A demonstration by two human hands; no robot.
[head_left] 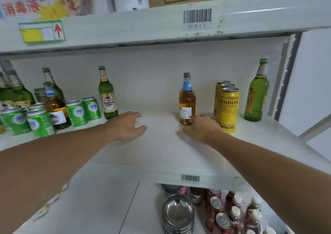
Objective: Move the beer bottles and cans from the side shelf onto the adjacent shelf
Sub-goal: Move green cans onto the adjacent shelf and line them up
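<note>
Right now both bare arms are reaching over the white shelf [161, 144], and the amber beer bottle with the blue neck label [187, 101] is standing upright near its middle, serving as the landmark. The right hand [200, 129] is sitting at the base of that bottle, its fingers [192, 120] curling against the lower glass; whether they are actually gripping it cannot be told. The left hand [128, 126] is resting palm down to the left of the amber bottle, well apart from it, fingers loosely spread and holding nothing.

Just to the right of the amber bottle, three yellow craft beer cans [228, 108] are standing in a row running front to back. Farther right, a green beer bottle with a silver neck foil [257, 94] is standing upright near the shelf's end post. To the left of the amber bottle, beyond the left hand, a green Tianjing Beer bottle [107, 94] is standing upright. Still farther left, green beer cans [77, 112] are crowding together with more green and amber bottles [53, 101].

Below the amber bottle's shelf, a stack of steel bowls [177, 214] is sitting beside small bottles and cans.
</note>
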